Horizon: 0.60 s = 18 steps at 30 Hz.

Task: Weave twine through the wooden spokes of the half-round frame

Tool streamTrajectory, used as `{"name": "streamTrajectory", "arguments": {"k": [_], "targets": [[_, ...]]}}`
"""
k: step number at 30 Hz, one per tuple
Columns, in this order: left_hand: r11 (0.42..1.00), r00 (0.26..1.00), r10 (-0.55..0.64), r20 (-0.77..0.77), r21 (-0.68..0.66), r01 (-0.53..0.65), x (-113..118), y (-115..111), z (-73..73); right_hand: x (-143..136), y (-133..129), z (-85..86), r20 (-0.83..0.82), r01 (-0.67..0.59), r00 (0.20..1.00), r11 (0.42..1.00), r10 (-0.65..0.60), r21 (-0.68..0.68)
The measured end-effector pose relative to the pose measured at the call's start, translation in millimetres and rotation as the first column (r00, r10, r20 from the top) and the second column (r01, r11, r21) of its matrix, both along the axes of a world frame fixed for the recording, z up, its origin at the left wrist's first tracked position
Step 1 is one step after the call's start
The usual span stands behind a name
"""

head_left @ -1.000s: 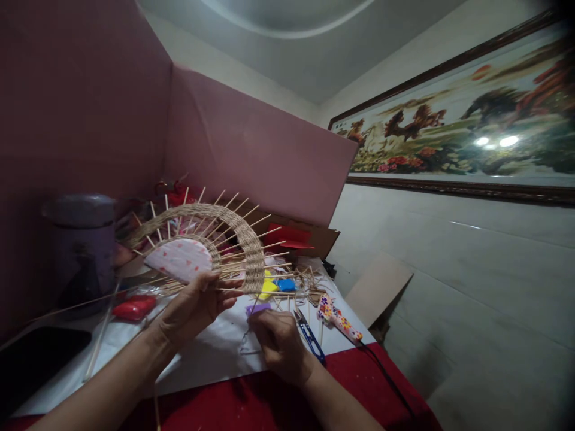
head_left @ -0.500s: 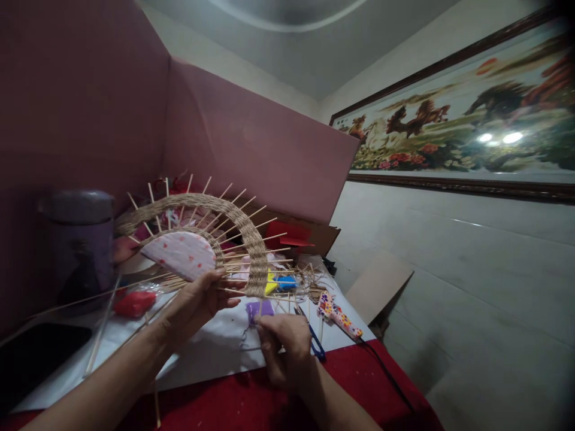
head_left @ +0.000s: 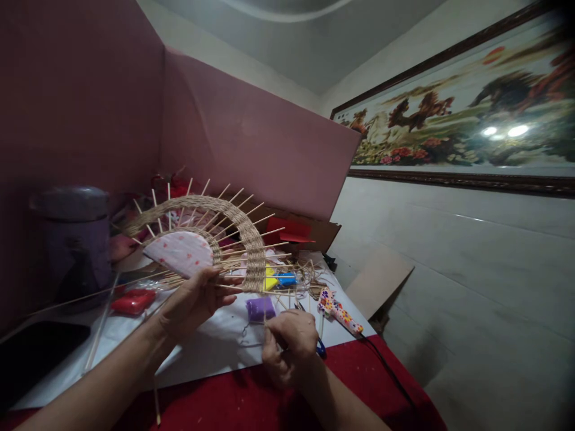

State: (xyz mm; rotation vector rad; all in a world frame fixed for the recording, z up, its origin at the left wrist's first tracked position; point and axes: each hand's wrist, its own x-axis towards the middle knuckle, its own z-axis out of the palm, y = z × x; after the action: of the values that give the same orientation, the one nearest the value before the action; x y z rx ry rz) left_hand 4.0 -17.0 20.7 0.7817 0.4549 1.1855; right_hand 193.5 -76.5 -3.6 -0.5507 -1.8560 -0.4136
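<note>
My left hand (head_left: 200, 299) grips a half-round woven fan (head_left: 254, 239) by its lower right part, holding it up over the table. Thin wooden sticks radiate from a pale half-disc (head_left: 182, 252) with small red marks, crossed by an inner and a wide outer band of twisted brown cord. From the outer band's lower right end a strand of cord (head_left: 265, 311) runs down to my right hand (head_left: 291, 344). That hand pinches the strand between thumb and fingers. Part of my left fingers is hidden behind the fan.
A purple packet (head_left: 260, 309), blue-handled scissors (head_left: 320, 348) and a flower-patterned glue gun (head_left: 339, 314) with a black cord lie at right. A red packet (head_left: 133, 301), a dark phone (head_left: 42, 347) and a lidded purple container (head_left: 74, 245) are at left. Yellow and blue packets (head_left: 286, 279) lie behind the fan.
My right hand has moved slightly to the right and down with the cord, which now hangs straighter from the band. The fan has shifted only slightly in my left hand.
</note>
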Motion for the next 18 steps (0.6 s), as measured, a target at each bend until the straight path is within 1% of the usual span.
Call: {"name": "streamTrajectory", "arguments": {"k": [4,10,13,16,18], "targets": [[1.0,1.0,0.008,0.015,-0.006,-0.008,-0.7,1.1,0.3,0.2,1.1,-1.6,0.016,0.0,1.0,1.0,0.001,-0.015],[1.0,0.999,0.003,-0.049,0.018,-0.002,2.7,-2.9,-0.3,-2.0,3.2,-4.9,0.125,-0.011,0.992,0.999,0.016,-0.035],[0.999,0.998,-0.013,-0.065,0.046,0.016,3.9,-2.8,-1.8,-1.9,2.0,-4.7,0.141,-0.013,0.99,1.0,0.016,-0.021],[0.998,0.995,-0.018,-0.095,0.055,0.024,2.7,0.2,-3.8,1.4,-0.4,-1.3,0.116,0.021,0.993,1.0,-0.024,0.024],[0.997,0.994,-0.028,-0.108,0.062,0.035,1.2,2.5,-4.8,5.3,-0.5,2.1,0.06,0.084,0.994,0.995,-0.086,0.046]]}}
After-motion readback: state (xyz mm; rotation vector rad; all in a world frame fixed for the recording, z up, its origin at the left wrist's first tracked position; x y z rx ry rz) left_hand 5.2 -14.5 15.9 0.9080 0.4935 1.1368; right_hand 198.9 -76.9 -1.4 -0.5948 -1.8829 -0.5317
